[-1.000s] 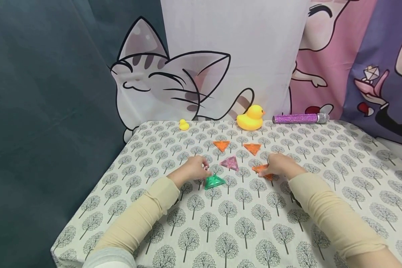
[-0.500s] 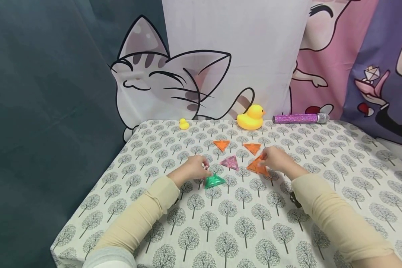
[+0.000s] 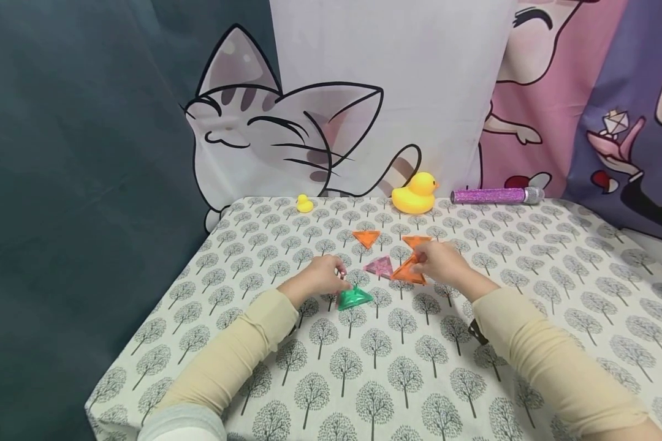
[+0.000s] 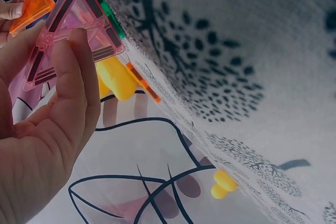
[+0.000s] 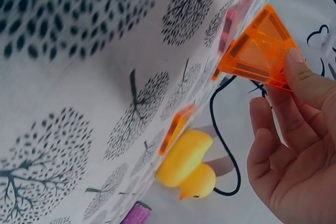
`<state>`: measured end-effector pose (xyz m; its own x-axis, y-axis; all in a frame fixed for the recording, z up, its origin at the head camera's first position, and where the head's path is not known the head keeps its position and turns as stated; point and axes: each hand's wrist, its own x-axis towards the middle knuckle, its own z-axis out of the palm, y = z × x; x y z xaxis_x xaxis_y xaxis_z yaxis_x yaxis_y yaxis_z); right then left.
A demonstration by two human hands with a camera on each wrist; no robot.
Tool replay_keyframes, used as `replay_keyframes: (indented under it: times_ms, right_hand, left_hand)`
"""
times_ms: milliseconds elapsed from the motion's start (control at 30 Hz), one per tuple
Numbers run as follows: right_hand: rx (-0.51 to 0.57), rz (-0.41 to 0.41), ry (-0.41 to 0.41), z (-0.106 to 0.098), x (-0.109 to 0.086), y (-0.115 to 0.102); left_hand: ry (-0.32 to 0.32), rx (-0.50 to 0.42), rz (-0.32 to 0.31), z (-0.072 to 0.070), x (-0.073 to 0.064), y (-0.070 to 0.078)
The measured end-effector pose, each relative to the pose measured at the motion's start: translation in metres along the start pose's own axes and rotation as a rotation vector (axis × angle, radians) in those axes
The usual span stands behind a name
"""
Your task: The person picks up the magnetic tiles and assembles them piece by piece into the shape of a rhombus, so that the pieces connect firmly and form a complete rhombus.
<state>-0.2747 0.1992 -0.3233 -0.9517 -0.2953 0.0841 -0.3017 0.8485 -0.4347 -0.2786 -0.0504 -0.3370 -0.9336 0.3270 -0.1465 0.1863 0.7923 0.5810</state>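
My left hand [image 3: 321, 275] pinches a pink see-through triangle magnetic tile [image 4: 73, 38] between thumb and fingers, as the left wrist view shows. A green triangle tile [image 3: 354, 297] is right at those fingertips; whether it touches the pink one, I cannot tell. My right hand [image 3: 440, 262] pinches an orange triangle tile [image 5: 262, 45], raised and tilted above the cloth. From the head view, this orange tile [image 3: 409, 271] comes up against a second pink tile [image 3: 379, 267] lying on the table. Farther back lie two more orange tiles [image 3: 366, 238], one partly covered by my right hand.
Along the back edge of the tree-print tablecloth [image 3: 375, 367] sit a small yellow duck [image 3: 304, 204], a bigger yellow duck [image 3: 414, 194] and a purple glitter microphone [image 3: 493, 196]. Behind them hangs a cat-printed curtain [image 3: 331, 49].
My right hand has lifted the orange tile and carried it left, up to the pink tile on the table. My left hand has stayed in place.
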Motion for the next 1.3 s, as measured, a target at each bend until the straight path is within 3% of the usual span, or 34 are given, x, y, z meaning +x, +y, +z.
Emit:
replay_keyframes:
  times_ms: [267,767,1133,1300]
  right_hand:
    - [-0.022,-0.124,-0.001,0.009,-0.004,-0.019]
    - [-0.069,-0.263,-0.062,0.037,-0.010,-0.061]
    - [-0.139,-0.303,-0.045,0.051,-0.003,-0.078]
    - [-0.163,-0.270,-0.032,0.055,0.001,-0.081]
  left_hand:
    - [0.012,0.034,0.019,0.000,0.002,-0.001]
    - [0.008,-0.017,0.018,0.000,-0.001,-0.001]
    - [0.003,0.009,0.019,0.000,0.000,-0.002]
    - [-0.005,0.015,0.022,-0.001,-0.002,-0.001]
